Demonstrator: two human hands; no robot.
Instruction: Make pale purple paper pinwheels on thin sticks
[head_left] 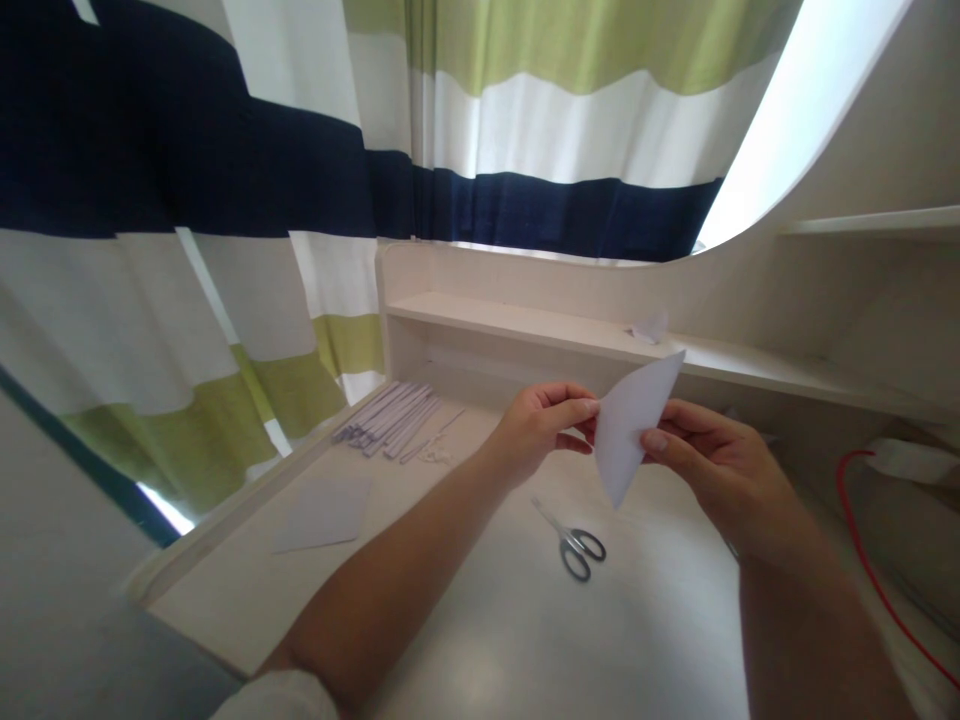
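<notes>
Both hands hold one piece of white paper (636, 420), curved along its left side and pointed at top and bottom, raised above the desk. My left hand (544, 420) pinches its left edge between thumb and fingers. On the other side my right hand (709, 460) grips it, thumb on the near face and fingers behind. Below the hands a pair of scissors (574, 545) with dark handles lies on the desk, blades pointing away to the left.
Several narrow paper strips (390, 420) lie at the desk's back left, with small scraps (433, 452) beside them. A flat paper sheet (326, 512) rests nearer. Another paper piece (651, 327) sits on the shelf (510, 325). A red cable (862, 560) runs along the right.
</notes>
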